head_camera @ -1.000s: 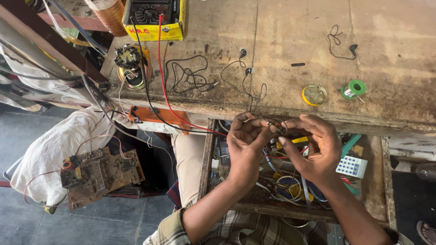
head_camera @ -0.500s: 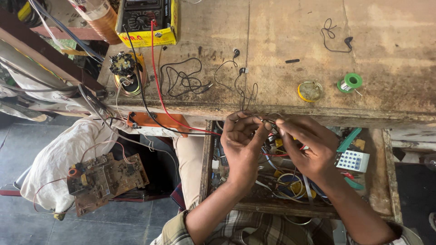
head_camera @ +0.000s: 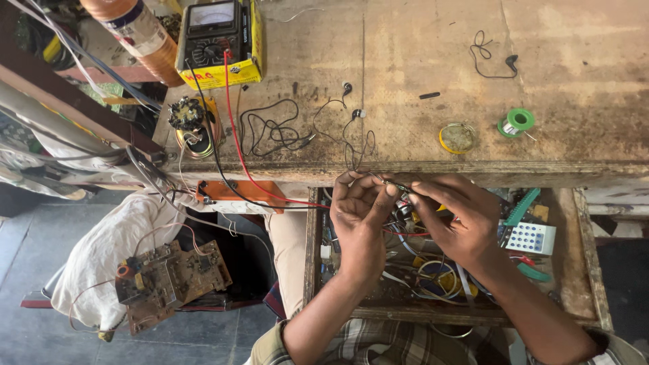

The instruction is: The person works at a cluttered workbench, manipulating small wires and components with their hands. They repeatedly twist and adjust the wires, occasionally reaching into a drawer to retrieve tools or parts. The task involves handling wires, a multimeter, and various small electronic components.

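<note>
My left hand [head_camera: 362, 209] and my right hand [head_camera: 456, 216] meet over an open wooden drawer [head_camera: 312, 250] below the workbench edge. Between their fingertips they pinch a thin metal plug [head_camera: 395, 184] on a thin black earphone wire [head_camera: 351, 145] that runs up onto the worn wooden bench [head_camera: 419, 54]. Two small earbuds [head_camera: 351, 101] lie on the bench at the wire's far end. A red probe lead [head_camera: 233, 128] and a black one run from a yellow analog multimeter [head_camera: 220, 40] down past my left hand.
On the bench lie a green solder spool [head_camera: 517, 122], a yellow ring of tape [head_camera: 458, 137] and another black earphone [head_camera: 497, 57]. The drawer holds tangled wires, a small white keypad [head_camera: 531, 238] and green tools. At lower left, a circuit board [head_camera: 165, 277] rests on a white bag.
The view has shifted slightly closer over the bench. Both hands stay together over the drawer, fingers working the plug with small movements.
</note>
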